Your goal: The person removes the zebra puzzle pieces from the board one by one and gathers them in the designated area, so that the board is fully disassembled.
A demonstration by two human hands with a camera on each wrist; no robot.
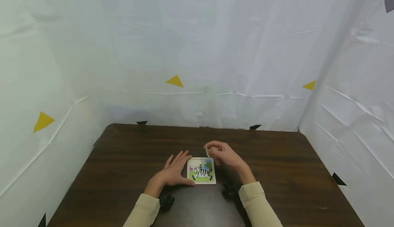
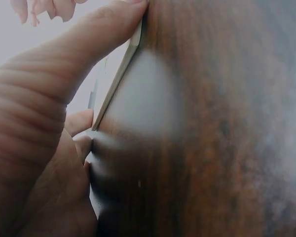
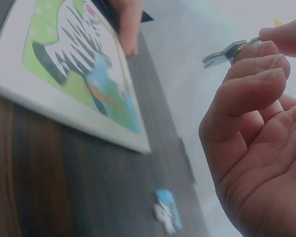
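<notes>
Piece [image 3: 166, 211] on table [image 3: 64, 153], right-wrist view only

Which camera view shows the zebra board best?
The head view: nearly all of the zebra board shows. The right wrist view is closer but crops it; the left wrist view shows mainly its edge.

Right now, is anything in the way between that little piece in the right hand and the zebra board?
No, nothing visible stands between the small piece in the right hand and the zebra board. The left hand is at the board's opposite side, and a loose piece lies off the board.
</notes>
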